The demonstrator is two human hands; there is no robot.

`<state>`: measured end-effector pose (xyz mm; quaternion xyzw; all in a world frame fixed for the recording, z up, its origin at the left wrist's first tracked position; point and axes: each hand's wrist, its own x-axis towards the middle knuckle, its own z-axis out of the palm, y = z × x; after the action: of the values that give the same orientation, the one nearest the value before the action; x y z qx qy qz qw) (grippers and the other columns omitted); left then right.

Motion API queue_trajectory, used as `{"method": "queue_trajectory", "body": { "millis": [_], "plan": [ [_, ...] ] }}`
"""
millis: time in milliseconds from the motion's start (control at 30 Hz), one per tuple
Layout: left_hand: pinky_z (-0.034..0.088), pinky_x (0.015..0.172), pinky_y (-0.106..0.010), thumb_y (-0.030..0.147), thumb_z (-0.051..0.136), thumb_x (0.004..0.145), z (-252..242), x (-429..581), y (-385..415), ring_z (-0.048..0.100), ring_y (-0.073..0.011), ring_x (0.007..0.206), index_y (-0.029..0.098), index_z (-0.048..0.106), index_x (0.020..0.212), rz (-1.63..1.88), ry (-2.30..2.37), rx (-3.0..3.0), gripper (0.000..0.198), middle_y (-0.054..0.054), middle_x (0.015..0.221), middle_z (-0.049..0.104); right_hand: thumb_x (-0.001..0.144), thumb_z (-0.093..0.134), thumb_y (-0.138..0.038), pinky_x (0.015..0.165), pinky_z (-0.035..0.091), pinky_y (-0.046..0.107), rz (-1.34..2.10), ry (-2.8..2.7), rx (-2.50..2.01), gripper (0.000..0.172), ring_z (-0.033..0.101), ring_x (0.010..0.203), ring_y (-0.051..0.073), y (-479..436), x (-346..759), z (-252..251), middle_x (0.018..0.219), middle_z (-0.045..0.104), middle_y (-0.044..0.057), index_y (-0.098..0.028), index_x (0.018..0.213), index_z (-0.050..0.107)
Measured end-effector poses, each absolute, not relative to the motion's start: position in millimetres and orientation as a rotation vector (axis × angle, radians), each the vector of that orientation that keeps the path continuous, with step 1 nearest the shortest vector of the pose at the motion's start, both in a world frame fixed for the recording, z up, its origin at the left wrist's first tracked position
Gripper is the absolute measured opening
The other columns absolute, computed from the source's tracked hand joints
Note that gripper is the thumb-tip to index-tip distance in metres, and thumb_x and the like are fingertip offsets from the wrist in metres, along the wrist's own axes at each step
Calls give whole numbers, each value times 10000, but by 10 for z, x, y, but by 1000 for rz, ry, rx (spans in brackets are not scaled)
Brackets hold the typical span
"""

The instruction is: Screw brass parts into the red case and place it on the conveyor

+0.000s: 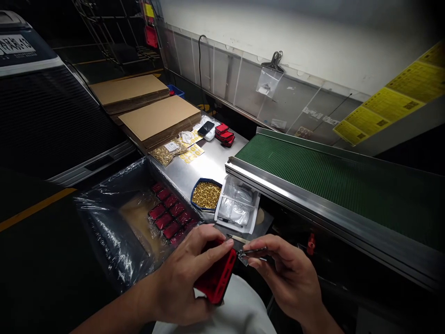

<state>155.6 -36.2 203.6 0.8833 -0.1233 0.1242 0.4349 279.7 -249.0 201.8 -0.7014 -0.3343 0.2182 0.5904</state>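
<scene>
Your left fingers cover much of the red case (218, 279), hiding its far side, and your right fingertips mask part of the small metal tool (256, 252); you cannot tell whether its tip touches the case. Both forearms run off the bottom edge. Your left hand (191, 273) is curled around the case, low at six o'clock in view, while your right hand (292, 273) pinches the tool narrowly, at the case's two o'clock. The case is boxy, with cutouts along its rim. Toward its twelve, glinting gold pieces (206, 195) fill an angular dish (202, 210); at its ten, glossy crinkled plastic (104, 222) blurs dark-red blocks (170, 217); at two, the green belt (313, 183) is ribbed.
</scene>
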Motion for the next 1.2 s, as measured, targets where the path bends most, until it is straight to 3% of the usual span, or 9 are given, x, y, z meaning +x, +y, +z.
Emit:
{"method": "queue_trajectory", "body": {
  "millis": [367,933,1200],
  "plan": [
    [362,1160,-413,288,789,731,1994,1572,-378,370,-324,1306,84,395,1421,436,-267,2177,821,-171,1321,372,868,661,-206,735,621,185,464,-501,-1497,179,728,795,140,-2362,2725,2091,948,734,26,-263,1035,629],
    [337,1181,-439,307,806,725,1985,1604,-367,363,-327,1303,70,400,1408,458,-282,2177,829,-172,1307,377,857,681,-243,700,618,198,557,-370,-1383,161,733,761,153,-2274,2674,2063,884,748,32,-250,1012,638],
    [290,1196,-540,287,805,729,1974,1621,-383,410,-341,1264,65,399,1403,522,-280,2232,816,-179,1290,392,866,664,-240,682,609,184,454,-332,-1415,122,717,726,132,-2269,2697,2083,879,743,41,-231,986,646]
  ]
}}
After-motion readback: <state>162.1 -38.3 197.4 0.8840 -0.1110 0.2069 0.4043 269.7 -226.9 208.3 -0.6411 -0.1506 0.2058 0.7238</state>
